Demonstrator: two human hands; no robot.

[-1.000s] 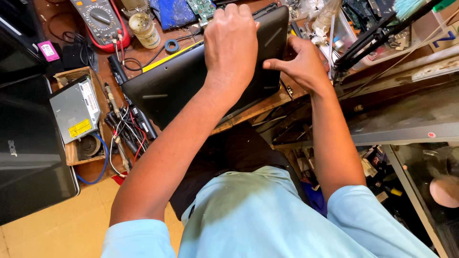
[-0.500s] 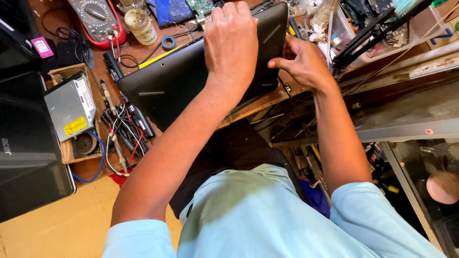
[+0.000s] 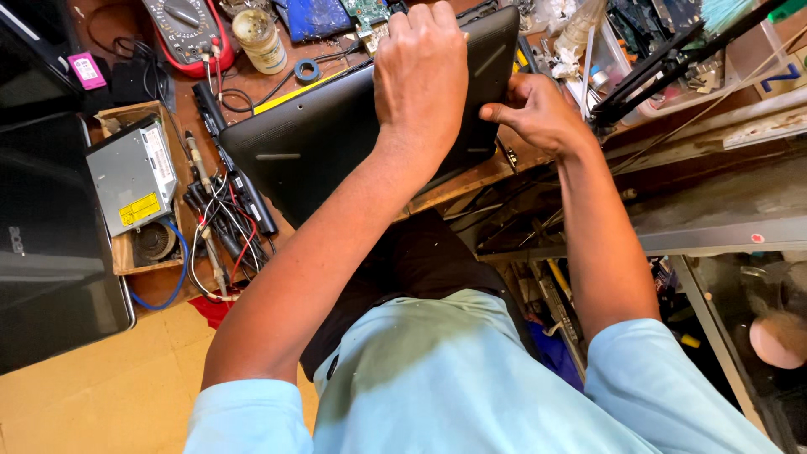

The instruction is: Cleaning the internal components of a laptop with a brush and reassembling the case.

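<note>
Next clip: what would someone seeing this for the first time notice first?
A black laptop lies closed across the cluttered workbench, with both hands on it: the left hand pressed over its far edge, the right hand pinching its right side. To the left sit a red multimeter and a silver optical drive in a cardboard tray.

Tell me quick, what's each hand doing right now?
Left hand: closed over the far edge of the black laptop, gripping it.
Right hand: fingers curled, pinching the laptop's right edge.
</note>
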